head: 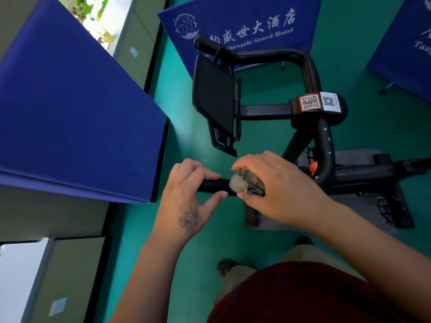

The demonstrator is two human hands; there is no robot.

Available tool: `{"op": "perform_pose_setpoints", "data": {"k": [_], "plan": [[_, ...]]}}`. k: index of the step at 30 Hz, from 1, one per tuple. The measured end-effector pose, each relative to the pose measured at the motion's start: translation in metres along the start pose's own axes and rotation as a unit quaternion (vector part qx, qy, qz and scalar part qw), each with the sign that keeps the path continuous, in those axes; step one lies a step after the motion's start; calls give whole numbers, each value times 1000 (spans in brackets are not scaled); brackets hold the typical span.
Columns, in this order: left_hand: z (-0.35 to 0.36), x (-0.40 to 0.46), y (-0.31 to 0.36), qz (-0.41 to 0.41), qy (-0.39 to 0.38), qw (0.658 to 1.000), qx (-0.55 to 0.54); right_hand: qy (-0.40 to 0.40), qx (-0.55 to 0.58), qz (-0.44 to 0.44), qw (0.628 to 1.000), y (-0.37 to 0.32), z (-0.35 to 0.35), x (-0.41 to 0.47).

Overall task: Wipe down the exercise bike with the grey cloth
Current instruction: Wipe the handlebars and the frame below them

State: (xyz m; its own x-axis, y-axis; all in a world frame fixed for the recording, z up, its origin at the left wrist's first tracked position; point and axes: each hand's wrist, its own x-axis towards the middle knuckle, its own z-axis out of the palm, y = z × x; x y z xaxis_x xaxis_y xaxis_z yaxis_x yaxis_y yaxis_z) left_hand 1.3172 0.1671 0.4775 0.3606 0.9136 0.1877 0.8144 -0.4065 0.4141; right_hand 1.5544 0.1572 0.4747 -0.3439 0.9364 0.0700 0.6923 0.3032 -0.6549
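The black exercise bike stands on the green floor, seen from above, with its handlebar loop and a dark tablet holder. My right hand is wrapped around the near handlebar grip with the bunched grey cloth pressed between palm and bar. My left hand curls around the free end of that same grip, thumb below and fingers over the top, just left of the cloth. Most of the cloth is hidden under my right hand.
A blue partition panel stands close on the left, another blue hotel banner behind the bike, a third at the right. A grey mat lies under the bike with a pedal. My feet are near.
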Motion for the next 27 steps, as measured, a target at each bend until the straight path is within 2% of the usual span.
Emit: {"op": "perform_pose_setpoints", "data": {"k": [6,21,24,27], "plan": [[1,1,1,-3,5,1000,-11,-5,34,1,999,-2,0,1],[2,0,1,-15,12,1000,-22,-30,-11,7,999,-1,-4,-1],[3,-1,3,-30,14,999,-20,-12,-43,44,998,6,-7,-12],[4,-2,4,-39,21,999,-29,46,-46,62,996,8,-2,-23]]}}
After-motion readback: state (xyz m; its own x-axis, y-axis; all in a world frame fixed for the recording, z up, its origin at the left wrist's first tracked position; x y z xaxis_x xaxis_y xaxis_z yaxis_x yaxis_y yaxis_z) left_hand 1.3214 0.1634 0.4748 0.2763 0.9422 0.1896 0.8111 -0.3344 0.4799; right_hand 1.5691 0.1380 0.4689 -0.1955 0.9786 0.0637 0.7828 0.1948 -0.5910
